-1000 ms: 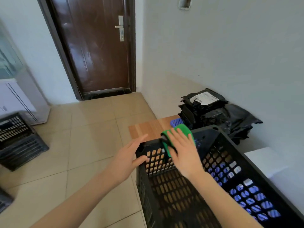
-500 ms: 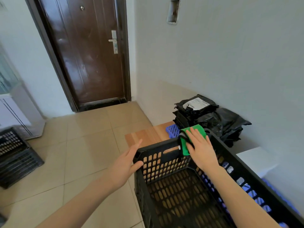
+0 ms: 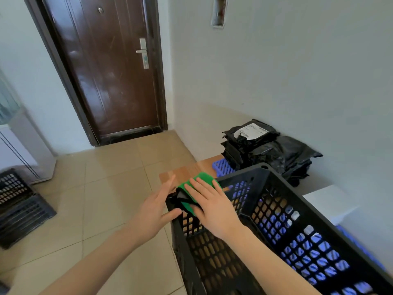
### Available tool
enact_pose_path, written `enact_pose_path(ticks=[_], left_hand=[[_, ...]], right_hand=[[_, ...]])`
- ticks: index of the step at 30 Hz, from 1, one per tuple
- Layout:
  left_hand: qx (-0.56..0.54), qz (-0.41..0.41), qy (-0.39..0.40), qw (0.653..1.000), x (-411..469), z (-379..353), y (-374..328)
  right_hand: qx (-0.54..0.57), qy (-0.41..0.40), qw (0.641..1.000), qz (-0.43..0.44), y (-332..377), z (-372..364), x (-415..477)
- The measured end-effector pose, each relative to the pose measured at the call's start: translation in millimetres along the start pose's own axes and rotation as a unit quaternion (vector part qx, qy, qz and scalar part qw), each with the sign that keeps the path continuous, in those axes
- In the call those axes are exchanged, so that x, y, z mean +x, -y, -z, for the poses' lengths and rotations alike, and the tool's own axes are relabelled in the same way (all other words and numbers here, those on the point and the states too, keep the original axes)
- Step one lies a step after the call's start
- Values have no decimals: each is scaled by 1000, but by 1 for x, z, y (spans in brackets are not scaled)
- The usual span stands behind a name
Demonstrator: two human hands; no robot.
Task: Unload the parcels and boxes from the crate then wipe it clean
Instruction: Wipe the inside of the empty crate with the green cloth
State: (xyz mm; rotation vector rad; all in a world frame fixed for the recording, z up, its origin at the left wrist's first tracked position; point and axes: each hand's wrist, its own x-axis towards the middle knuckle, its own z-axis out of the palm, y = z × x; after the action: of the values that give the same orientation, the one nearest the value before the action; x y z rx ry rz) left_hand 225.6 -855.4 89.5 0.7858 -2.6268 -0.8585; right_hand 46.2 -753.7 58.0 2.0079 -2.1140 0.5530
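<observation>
We log open tiled floor (image 3: pixel 95 188) to the left; the wall (image 3: pixel 297 92) is close on the right. The black perforated crate (image 3: pixel 244 174) stands by a wooden board (image 3: pixel 187 170), with black parcels (image 3: pixel 265 150) just beyond its far-right corner. The left hand (image 3: pixel 155 209), fingers straight, braces the far-left corner. The right hand (image 3: pixel 214 209), fingers flat and spread, presses a green cloth (image 3: pixel 205 177) onto the rim.
</observation>
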Motion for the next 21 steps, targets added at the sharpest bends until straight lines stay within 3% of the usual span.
enact_pose_path(ticks=[2, 7, 11, 21], left_hand=[[11, -8, 16, 1000, 7, 6, 3], [36, -72, 53, 995, 47, 9, 6], [29, -123, 42, 991, 93, -10, -4], [-9, -271, 126, 954, 190, -50, -26]], right_hand=[[-28, 8, 999, -21, -13, 3, 0], [-87, 34, 981, -170, -53, 11, 3], [-132, 39, 951, -278, -81, 23, 9], [-189, 32, 867, -460, -108, 36, 13]])
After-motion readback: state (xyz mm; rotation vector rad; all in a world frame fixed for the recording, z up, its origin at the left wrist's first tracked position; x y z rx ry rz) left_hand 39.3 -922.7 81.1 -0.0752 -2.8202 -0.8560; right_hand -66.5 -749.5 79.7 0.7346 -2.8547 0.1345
